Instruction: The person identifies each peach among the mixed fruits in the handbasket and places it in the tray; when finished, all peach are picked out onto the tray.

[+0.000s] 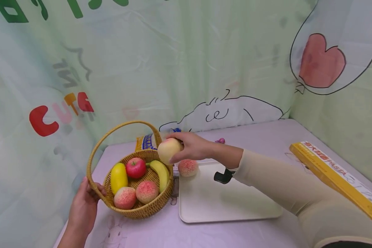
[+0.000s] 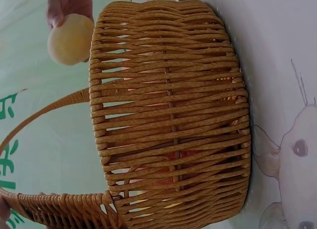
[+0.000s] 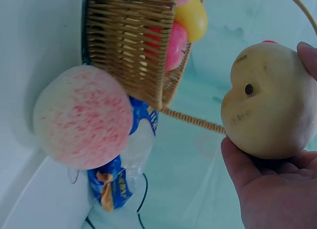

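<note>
My left hand grips the wicker basket's handle near its lower left end. The basket stands on the table with a yellow mango-like fruit, a red apple, a banana and two pink-speckled peaches inside. In my right hand is a cream-coloured peach, held between thumb and fingers above the basket's right rim. Its dark stem hole shows in the right wrist view. Another pink-speckled peach sits at the back left corner of the white tray.
Behind the basket lies a blue and yellow food packet. A long yellow pasta box lies on the right of the table. A small pink object is near the back. Printed curtains surround the table.
</note>
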Motion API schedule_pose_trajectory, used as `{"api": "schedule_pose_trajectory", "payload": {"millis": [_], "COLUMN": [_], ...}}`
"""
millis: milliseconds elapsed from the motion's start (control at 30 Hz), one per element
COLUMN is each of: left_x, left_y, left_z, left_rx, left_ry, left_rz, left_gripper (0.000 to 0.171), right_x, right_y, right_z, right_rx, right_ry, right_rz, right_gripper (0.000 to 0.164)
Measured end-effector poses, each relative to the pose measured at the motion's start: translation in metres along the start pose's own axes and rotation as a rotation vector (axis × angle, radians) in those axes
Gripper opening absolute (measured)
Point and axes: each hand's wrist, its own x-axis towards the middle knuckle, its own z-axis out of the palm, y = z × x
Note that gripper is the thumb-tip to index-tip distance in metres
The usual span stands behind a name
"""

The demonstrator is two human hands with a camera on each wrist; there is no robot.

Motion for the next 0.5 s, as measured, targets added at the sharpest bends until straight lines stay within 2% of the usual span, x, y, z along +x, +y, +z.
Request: {"api": "schedule_pose_trajectory", "payload": {"millis": [100, 300, 500], "left_x": [0.0, -0.001, -0.001], "left_y": [0.0, 0.0, -0.001], "left_z": [0.0, -0.001, -0.001], "left_rx": [-0.003, -0.02, -0.032], "left_ry": [0.002, 0.005, -0.014], "left_rz": [-0.004, -0.02, 0.007], "left_gripper": [0.054, 0.054, 0.054], "right_x": [-0.008, -0.026, -0.045], "right_y": [0.009, 0.025, 0.045], "right_z": [-0.003, -0.011, -0.021], "right_rx": [0.012, 0.072, 0.068], "right_ry": [0.035, 0.092, 0.133], "right_rz": [0.027, 0.044, 0.08], "right_gripper": [0.078, 0.067, 0.073]}}
